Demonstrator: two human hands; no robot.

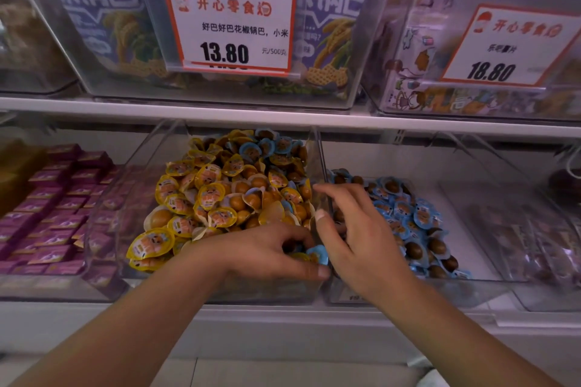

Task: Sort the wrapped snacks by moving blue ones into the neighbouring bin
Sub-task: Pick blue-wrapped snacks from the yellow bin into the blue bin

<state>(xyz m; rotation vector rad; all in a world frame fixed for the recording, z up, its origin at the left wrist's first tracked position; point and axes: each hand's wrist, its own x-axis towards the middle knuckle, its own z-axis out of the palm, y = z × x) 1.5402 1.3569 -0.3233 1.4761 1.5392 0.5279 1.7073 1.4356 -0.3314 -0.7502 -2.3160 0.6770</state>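
A: Where is the small blue-wrapped round snack (pixel 318 253)?

B: Pinched in the left hand (pixel 270 253), at the clear plastic yellow-snack bin's (pixel 103 229) front corner. The right hand (pixel 355 229) is loose, holding nothing.

A: Any trouble?

B: A weak pinch could drop it back.

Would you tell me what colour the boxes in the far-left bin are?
The boxes are purple or magenta, seen best in the head view.

bins (pixel 151 173) are clear glossy plastic, snack wrappers (pixel 217 185) shiny foil-ish film, price cards (pixel 231 27) matt paper, shelf edge (pixel 283 118) smooth white.
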